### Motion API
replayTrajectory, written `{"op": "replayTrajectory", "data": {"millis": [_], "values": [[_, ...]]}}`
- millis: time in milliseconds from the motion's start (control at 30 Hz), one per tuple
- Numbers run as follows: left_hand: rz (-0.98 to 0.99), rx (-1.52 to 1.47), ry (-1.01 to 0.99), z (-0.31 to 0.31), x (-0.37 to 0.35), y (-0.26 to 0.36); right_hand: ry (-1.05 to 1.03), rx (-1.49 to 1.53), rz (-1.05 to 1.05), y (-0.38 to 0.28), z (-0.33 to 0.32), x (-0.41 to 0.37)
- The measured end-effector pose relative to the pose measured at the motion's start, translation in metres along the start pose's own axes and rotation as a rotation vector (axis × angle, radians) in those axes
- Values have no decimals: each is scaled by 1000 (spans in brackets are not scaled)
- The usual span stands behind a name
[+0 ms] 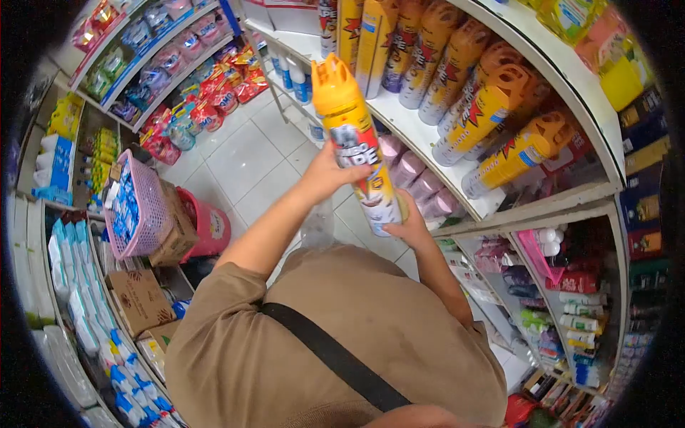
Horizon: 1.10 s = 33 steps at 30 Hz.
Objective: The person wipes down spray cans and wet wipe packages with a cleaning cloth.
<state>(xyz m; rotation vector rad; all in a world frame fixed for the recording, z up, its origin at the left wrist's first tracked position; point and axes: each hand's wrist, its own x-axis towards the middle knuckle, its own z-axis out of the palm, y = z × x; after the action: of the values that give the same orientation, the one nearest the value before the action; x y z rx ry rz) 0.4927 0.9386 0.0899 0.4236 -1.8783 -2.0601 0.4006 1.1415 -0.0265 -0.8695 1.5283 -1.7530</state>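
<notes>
Both of my hands hold one tall spray can [357,143] with a yellow cap and a yellow, red and white label, tilted in front of my chest. My left hand [330,175] wraps around its middle, thumb across the label. Lower down, my right hand [414,227] grips the can near its base, with part of its fingers hidden behind it. Just beyond, to the right, a row of similar yellow-capped spray cans [446,68] stands on a white shelf [407,125]. Two of them at the near end lean over.
Pink-capped containers [410,170] fill the shelf below. On the left are a pink basket [132,214] of blue packets, a pink bucket [210,227] and cardboard boxes [139,299]. Red detergent packs [217,96] lie at the far end of the tiled floor [250,157].
</notes>
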Motion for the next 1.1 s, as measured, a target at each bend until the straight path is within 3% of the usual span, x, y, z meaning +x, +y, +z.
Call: {"op": "replayTrajectory", "data": {"millis": [33, 100, 333, 367, 467, 500, 600, 833, 1100], "values": [[28, -79, -2, 8, 3, -4, -26, -74, -58, -3, 2, 3], [86, -256, 4, 14, 10, -9, 111, 48, 39, 1, 8, 2], [343, -200, 29, 24, 32, -17, 505, -7, 50, -7, -1, 10], [334, -128, 24, 23, 37, -12, 566, 120, 135, -14, -2, 7], [508, 45, 27, 22, 71, -9, 617, 267, 110, 5, -15, -6], [548, 182, -18, 22, 84, 1, 644, 265, 153, 12, -18, -13], [595, 209, 89, 33, 123, 6, 708, 273, 257, 36, -19, -34], [410, 223, -44, 69, 155, 4, 910, 335, 339, 43, -16, -67], [429, 245, -97, 89, 181, -16, 1025, 342, 281, 53, -23, -92]]}}
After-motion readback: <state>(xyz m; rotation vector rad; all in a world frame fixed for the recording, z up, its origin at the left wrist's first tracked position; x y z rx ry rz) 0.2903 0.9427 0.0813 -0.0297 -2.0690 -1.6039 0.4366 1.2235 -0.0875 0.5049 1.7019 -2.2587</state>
